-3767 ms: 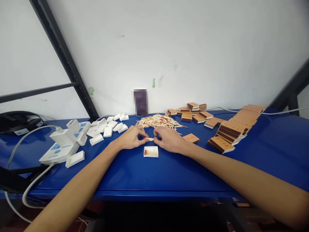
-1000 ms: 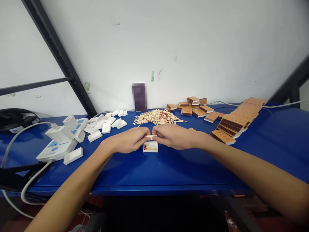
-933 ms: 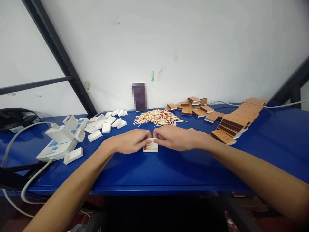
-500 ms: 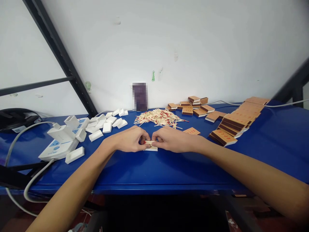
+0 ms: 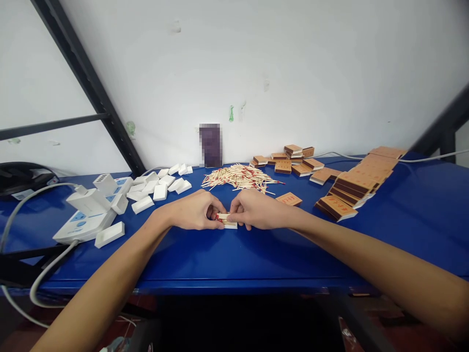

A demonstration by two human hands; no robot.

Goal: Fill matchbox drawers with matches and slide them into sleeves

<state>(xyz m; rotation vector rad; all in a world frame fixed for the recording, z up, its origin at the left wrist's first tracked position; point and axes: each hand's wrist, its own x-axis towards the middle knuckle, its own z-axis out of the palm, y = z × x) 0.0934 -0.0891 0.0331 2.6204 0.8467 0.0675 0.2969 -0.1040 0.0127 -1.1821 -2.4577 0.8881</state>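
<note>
A small white matchbox tray (image 5: 230, 226) rests on the blue table between my hands, with a bundle of red-tipped matches (image 5: 222, 217) lying in it, heads to the left. My left hand (image 5: 194, 210) is closed round the tray's left end, thumb at the front corner. From the right, my right hand (image 5: 254, 209) pinches the matches' plain ends, its thumb on top of them. Both hands' far fingers are partly hidden. Just beyond lies a heap of loose matches (image 5: 242, 177).
White trays (image 5: 160, 191) lie scattered to the left, beside a power strip (image 5: 84, 226) with chargers and cables. Orange matchbox sleeves (image 5: 361, 178) are piled on the right, and a single sleeve (image 5: 289, 199) lies near my right wrist. A dark blurred panel (image 5: 211, 145) leans on the wall.
The matches sit lower, down in the tray, and more of them shows between my hands. My right thumb has shifted slightly left over them. The view has moved a little.
</note>
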